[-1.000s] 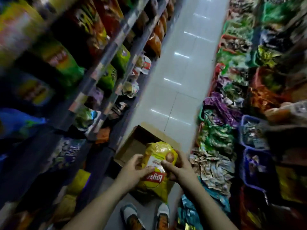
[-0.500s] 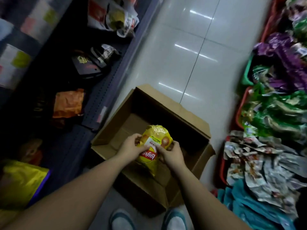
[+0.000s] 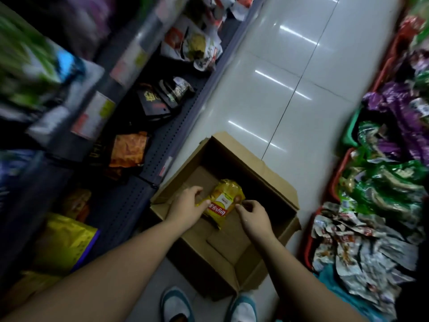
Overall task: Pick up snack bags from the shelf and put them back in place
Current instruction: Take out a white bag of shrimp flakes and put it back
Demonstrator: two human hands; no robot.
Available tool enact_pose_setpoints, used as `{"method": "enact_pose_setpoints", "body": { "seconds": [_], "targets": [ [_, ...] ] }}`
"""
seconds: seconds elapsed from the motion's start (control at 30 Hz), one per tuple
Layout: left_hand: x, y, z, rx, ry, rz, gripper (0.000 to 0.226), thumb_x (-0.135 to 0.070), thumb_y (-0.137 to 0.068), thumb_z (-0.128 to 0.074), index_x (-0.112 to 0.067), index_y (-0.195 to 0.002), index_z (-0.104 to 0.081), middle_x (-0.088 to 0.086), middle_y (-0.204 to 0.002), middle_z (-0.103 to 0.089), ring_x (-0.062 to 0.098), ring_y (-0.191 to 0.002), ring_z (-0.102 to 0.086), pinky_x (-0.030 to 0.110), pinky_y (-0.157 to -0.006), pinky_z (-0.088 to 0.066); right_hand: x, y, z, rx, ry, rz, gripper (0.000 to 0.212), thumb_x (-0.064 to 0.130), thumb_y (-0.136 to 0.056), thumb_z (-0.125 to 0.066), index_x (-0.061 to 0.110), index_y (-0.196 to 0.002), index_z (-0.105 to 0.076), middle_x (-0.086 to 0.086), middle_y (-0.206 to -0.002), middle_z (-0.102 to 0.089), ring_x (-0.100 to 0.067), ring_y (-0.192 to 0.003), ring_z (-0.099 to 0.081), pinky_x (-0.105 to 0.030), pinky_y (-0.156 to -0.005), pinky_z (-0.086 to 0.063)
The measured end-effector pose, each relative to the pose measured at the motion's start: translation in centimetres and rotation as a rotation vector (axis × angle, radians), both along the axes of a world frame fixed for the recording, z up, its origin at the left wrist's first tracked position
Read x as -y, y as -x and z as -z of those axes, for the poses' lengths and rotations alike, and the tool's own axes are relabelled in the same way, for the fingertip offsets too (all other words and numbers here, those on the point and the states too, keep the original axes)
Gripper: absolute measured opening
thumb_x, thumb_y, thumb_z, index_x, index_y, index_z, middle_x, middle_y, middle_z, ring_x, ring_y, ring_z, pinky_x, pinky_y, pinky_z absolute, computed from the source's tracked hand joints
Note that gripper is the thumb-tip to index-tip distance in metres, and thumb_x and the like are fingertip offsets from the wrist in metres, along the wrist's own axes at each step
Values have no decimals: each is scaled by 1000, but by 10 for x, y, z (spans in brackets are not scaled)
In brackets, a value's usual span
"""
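1. The shelving [image 3: 148, 145] on your left filled most of the view, its lower shelves stocked with dark, orange and yellow packets (the upper rows were too blurred to read). Judging from that, nearly all of the restocking was left to do; no bag in your hands was near a shelf.

2. The floor [image 3: 267, 77] ran down the middle of the aisle, and bins of green, purple and silvery packets [image 3: 383, 182] lined your right side. None of these figured in the step at hand.

3. The cardboard box [image 3: 274, 182] sat open on the floor just in front of your shoes, right beside the bottom shelf. Apart from one bag, its inside looked bare, so I judged it either nearly emptied or barely filled.

4. Your left hand [image 3: 188, 205] was down inside the box, fingers closed on the left edge of the yellow snack bag [image 3: 226, 201]; that grip was grasping the bag.

5. Your right hand [image 3: 253, 213] was at the bag's right edge, fingers curled and touching or nearly touching it; I could not tell whether that grip was clenched on the bag or released.

6. The yellow snack bag lay tilted, low inside the box, against its floor. In my judgement, it had yet to go back to the shelf, so this item's return was unfinished.
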State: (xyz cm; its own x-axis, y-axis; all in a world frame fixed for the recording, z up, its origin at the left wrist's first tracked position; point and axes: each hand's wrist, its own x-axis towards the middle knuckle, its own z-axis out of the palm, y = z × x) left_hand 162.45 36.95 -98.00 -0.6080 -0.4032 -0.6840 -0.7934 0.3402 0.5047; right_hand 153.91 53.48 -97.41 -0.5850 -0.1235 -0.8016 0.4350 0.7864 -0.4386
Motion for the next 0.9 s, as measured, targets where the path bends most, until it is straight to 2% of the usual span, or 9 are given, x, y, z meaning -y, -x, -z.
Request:
{"method": "enact_pose_setpoints", "body": {
  "seconds": [0.1, 0.2, 0.27, 0.47, 0.53, 0.7, 0.73, 0.83, 0.9],
  "targets": [
    [11, 5, -93, -44, 46, 14, 51, -34, -94, -63, -16, -140, -52, 7, -141, -57, 23, -128, -53, 33, -101, -44, 21, 8, -98, -111, 28, -146, 43, 32, -100, -62, 12, -137, -56, -1, -121, -66, 4, -78, -52, -12, -62, -41],
    [26, 10, -207, -94, 90, 17, 50, -35, -94, -62, -16, -140, -52, 6, -140, -56, 23, -128, -53, 34, -103, -45, 45, 18, -213, -233, 58, -297, 47, 37, -96, -65, 15, -137, -56, 0, -127, -66, -12, -106, -64, -31, -90, -56],
    [39, 11, -294, -163, 149, 18, 50, -34, -94, -63, -15, -138, -53, 7, -136, -57, 25, -126, -54, 32, -101, -44, 61, 25, -300, -316, 88, -427, 48, 37, -94, -66, 14, -135, -56, -4, -129, -67, -22, -118, -64, -39, -99, -54],
    [57, -8, -545, -365, 298, -99, 49, -29, -91, -68, -15, -136, -54, 5, -132, -60, 24, -124, -58, 30, -100, -47, 78, 30, -538, -561, 203, -612, 44, 31, -93, -68, 12, -131, -59, -8, -130, -67, -25, -122, -62, -34, -98, -49],
    [59, -23, -615, -406, 396, -111, 47, -29, -93, -65, -17, -137, -53, 3, -134, -58, 21, -124, -56, 23, -96, -43, 80, 29, -600, -647, 275, -680, 41, 27, -93, -70, 12, -130, -61, -7, -127, -68, -24, -120, -63, -31, -94, -47],
    [46, -91, -769, -560, 646, -201, 49, -37, -91, -64, -21, -135, -54, -1, -131, -60, 19, -121, -58, 26, -97, -45, 93, 3, -756, -852, 519, -826, 35, 28, -91, -74, 19, -123, -63, 9, -113, -66, -10, -103, -64, -8, -81, -45],
    [43, -107, -796, -588, 702, -218, 49, -40, -90, -64, -22, -135, -54, -3, -130, -59, 17, -119, -58, 27, -95, -46, 99, -6, -783, -891, 595, -856, 34, 28, -90, -75, 20, -121, -64, 9, -109, -67, -10, -100, -65, -9, -80, -47],
    [34, -156, -861, -653, 852, -306, 50, -42, -88, -66, -24, -134, -56, -5, -132, -60, 14, -120, -57, 24, -97, -44, 121, -39, -852, -971, 775, -929, 28, 29, -87, -76, 19, -111, -66, 1, -101, -71, -18, -93, -70, -34, -77, -59],
    [34, -190, -893, -704, 935, -389, 51, -40, -84, -69, -20, -131, -60, -2, -131, -63, 15, -121, -58, 21, -99, -41, 137, -68, -890, -1045, 891, -973, 25, 28, -86, -77, 19, -107, -66, 4, -97, -71, -15, -90, -68, -21, -76, -54]
  ]
}}
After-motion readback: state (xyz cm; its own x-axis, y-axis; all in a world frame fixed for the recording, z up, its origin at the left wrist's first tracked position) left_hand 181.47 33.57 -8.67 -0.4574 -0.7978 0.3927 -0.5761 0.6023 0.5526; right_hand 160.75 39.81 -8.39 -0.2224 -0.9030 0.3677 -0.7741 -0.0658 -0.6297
